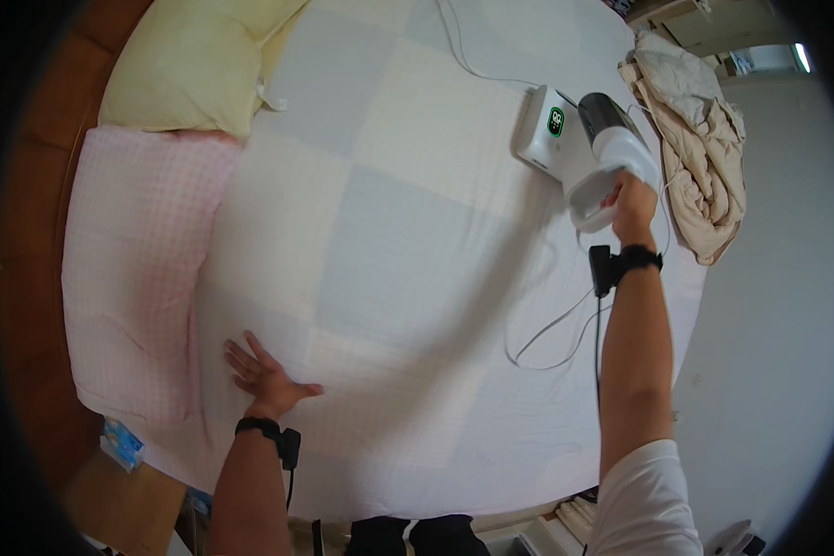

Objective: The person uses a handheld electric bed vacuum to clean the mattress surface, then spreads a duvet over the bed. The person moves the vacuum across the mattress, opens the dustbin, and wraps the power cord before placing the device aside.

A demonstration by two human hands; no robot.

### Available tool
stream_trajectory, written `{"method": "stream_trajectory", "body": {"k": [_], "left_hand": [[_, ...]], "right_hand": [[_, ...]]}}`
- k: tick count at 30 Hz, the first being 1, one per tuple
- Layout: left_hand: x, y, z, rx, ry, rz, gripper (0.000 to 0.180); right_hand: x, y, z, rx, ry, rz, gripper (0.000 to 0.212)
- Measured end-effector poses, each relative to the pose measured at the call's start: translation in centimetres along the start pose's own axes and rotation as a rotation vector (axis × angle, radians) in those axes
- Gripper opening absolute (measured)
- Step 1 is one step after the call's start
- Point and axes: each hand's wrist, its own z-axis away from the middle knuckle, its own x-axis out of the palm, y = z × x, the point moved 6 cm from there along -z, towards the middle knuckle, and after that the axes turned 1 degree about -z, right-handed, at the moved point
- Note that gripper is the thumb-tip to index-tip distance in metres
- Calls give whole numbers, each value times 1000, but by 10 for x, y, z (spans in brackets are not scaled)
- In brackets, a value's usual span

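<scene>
My right hand (633,202) is wrapped round the handle of a white handheld mattress vacuum (542,139) toward the far right of the bed. The vacuum has a wide flat head with a small lit green display and a dark, see-through cylinder. Its head appears to rest on the sheet (408,232), which is checked in pale blue and cream. Nearer to me on the left, my left hand (265,382) lies on the sheet with its fingers spread, holding nothing. Each wrist wears a black strap with a small box.
A pink checked pillow (148,269) lies along the left edge, with a yellow pillow (190,69) beyond it. Beige bedding (700,176) is bunched at the far right. A white cord (551,366) loops over the sheet. A blue packet (122,443) sits by the near left corner.
</scene>
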Motion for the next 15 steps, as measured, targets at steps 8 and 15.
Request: {"method": "stream_trajectory", "body": {"k": [8, 15], "left_hand": [[-1, 6, 7, -4, 89, -113, 176], [15, -3, -2, -27, 177, -209, 175]], "right_hand": [[-55, 60, 98, -21, -65, -17, 14], [-190, 156, 321, 19, -208, 233, 10]]}}
